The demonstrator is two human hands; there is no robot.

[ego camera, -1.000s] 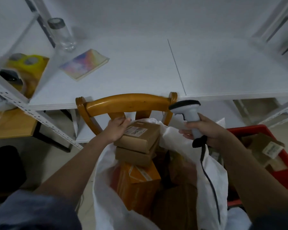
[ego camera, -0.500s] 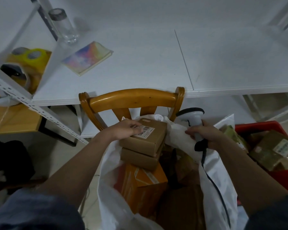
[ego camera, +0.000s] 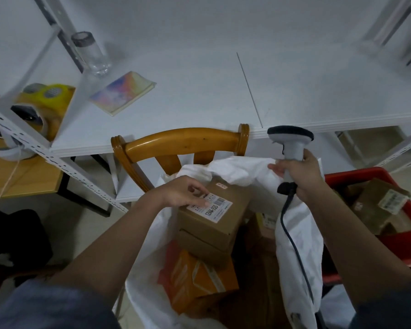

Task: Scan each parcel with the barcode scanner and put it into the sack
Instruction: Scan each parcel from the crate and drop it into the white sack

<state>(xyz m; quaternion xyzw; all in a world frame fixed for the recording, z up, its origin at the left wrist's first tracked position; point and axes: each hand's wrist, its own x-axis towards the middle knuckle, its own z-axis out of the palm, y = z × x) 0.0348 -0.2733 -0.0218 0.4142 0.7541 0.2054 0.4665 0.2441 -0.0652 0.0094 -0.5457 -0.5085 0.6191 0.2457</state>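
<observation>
A: Left hand (ego camera: 176,193)?
B: Fingers flat, grip loose, resting on the labelled parcel (ego camera: 217,210) atop the stack inside the white sack (ego camera: 299,236).
A: Right hand (ego camera: 299,176)?
B: Grip curled round the barcode scanner (ego camera: 291,143), above the sack's far rim.

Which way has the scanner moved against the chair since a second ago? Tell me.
Yes. The scanner has shifted right and slightly up, away from the chair post it was beside.
</observation>
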